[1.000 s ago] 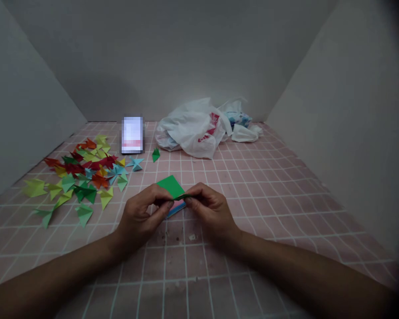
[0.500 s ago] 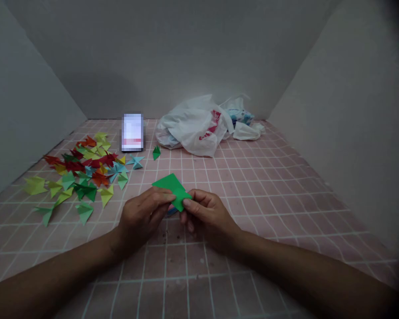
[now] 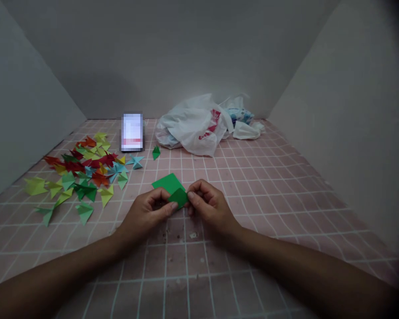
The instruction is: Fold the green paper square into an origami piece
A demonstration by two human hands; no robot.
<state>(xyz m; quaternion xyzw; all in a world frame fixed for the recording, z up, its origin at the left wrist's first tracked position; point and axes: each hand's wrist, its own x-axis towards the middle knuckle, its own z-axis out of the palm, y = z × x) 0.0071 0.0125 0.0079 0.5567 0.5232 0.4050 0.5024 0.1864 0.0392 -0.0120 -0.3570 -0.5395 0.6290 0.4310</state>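
A small folded piece of green paper is held up between both of my hands. My left hand pinches its lower left part, the thumb lying on the front. At the right corner, the thumb and fingertips of my right hand are closed on it. Just behind the piece shows a lighter green paper sheet, partly covered by my left fingers and the folded piece. Whether the two are joined I cannot tell.
Many coloured folded-paper shapes lie spread at the left. A lit phone stands at the back, near a small green folded paper. Crumpled white plastic bags rest by the back wall. A pink checked cloth covers the surface.
The held green paper now shows a darker face towards me. My left thumb has come round to its front, and my right fingers have moved slightly up at its right corner.
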